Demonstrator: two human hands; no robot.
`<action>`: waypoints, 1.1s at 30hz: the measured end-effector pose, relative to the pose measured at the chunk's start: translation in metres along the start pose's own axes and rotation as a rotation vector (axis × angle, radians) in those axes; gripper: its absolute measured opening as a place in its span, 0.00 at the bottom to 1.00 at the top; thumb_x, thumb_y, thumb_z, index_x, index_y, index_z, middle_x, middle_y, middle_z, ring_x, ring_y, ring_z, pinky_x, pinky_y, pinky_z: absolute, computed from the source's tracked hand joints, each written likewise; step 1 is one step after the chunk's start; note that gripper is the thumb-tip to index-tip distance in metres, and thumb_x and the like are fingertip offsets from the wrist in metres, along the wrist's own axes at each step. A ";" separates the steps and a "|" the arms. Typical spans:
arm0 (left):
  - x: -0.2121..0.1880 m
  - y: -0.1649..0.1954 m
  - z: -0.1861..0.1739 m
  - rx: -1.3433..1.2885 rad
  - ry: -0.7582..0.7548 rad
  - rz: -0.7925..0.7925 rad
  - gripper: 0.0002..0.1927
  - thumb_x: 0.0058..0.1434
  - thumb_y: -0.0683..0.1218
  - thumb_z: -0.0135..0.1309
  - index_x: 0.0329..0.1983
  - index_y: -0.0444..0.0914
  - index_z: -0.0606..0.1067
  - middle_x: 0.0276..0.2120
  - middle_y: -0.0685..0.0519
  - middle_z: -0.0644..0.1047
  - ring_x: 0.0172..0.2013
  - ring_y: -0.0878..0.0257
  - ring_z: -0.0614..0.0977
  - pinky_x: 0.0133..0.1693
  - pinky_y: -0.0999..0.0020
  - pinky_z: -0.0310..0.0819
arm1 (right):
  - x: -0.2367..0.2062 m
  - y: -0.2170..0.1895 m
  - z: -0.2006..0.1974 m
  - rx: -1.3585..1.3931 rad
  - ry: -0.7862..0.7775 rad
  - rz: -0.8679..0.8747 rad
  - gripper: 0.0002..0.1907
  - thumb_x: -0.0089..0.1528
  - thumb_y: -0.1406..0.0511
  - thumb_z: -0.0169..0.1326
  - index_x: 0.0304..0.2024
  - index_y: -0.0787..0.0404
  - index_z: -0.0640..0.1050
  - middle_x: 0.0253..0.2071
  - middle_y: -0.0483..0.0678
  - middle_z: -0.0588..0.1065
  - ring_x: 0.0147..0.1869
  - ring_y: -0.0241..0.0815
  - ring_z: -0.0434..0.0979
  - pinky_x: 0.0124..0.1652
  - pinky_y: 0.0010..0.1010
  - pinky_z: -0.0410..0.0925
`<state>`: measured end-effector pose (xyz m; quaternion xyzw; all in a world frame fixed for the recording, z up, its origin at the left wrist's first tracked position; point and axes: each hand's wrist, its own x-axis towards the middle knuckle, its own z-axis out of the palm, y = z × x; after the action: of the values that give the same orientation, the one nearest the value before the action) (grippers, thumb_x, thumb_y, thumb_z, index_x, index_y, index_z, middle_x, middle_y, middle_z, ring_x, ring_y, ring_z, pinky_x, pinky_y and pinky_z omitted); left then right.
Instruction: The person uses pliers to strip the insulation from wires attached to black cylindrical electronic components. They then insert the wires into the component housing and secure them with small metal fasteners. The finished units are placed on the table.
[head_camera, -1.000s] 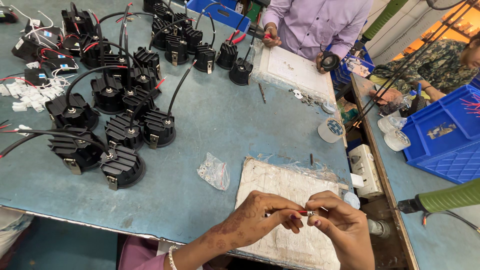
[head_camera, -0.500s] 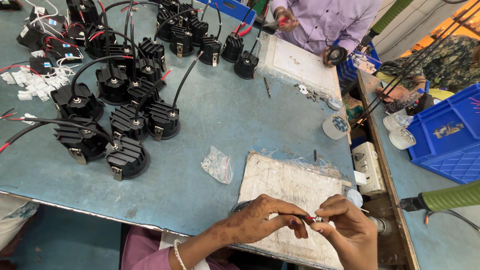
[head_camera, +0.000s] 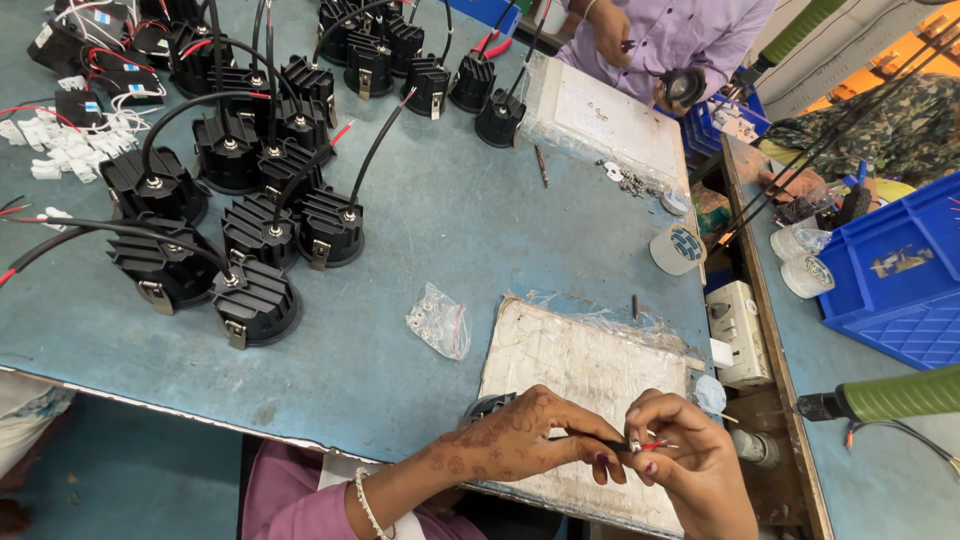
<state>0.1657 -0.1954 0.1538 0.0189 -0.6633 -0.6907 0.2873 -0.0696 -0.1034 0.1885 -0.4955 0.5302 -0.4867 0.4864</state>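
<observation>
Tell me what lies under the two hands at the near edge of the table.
Under the left hand and right hand lies a worn white work pad on the blue table. A dark round part peeks out beneath the left hand; most of it is covered.

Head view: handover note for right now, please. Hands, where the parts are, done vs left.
Left hand pinches a thin black cable near its end. Right hand holds a small metal piece on the cable's red and white wire tips.
Both hands are over the worn white work pad at the table's near edge.
A clear bag of small parts lies left of the pad; black finned lamp housings with cables are grouped at left.
Done: the piece sits at the wire tips.
Left: cannot tell whether it is secured.
</observation>
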 end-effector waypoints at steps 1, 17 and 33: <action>0.000 -0.001 -0.001 0.013 -0.004 0.012 0.12 0.71 0.43 0.53 0.55 0.36 0.79 0.41 0.51 0.84 0.42 0.66 0.86 0.51 0.68 0.82 | 0.000 0.001 0.000 0.017 0.028 0.030 0.16 0.48 0.70 0.67 0.38 0.67 0.79 0.36 0.49 0.71 0.34 0.35 0.69 0.28 0.28 0.65; -0.009 -0.013 -0.016 0.131 0.015 -0.019 0.15 0.71 0.47 0.49 0.56 0.39 0.79 0.46 0.54 0.84 0.51 0.62 0.85 0.56 0.66 0.76 | 0.000 0.005 0.014 -0.114 0.025 -0.139 0.12 0.50 0.76 0.65 0.37 0.72 0.81 0.37 0.54 0.76 0.34 0.38 0.75 0.31 0.26 0.69; -0.008 -0.020 -0.013 0.093 0.063 -0.032 0.13 0.68 0.48 0.52 0.51 0.39 0.81 0.39 0.54 0.86 0.44 0.65 0.87 0.51 0.68 0.81 | 0.005 -0.001 0.030 -0.274 -0.002 -0.181 0.10 0.54 0.75 0.67 0.36 0.72 0.80 0.38 0.54 0.75 0.40 0.39 0.75 0.39 0.27 0.68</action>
<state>0.1699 -0.2049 0.1308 0.0649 -0.6850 -0.6627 0.2957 -0.0402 -0.1089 0.1879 -0.6034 0.5443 -0.4511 0.3690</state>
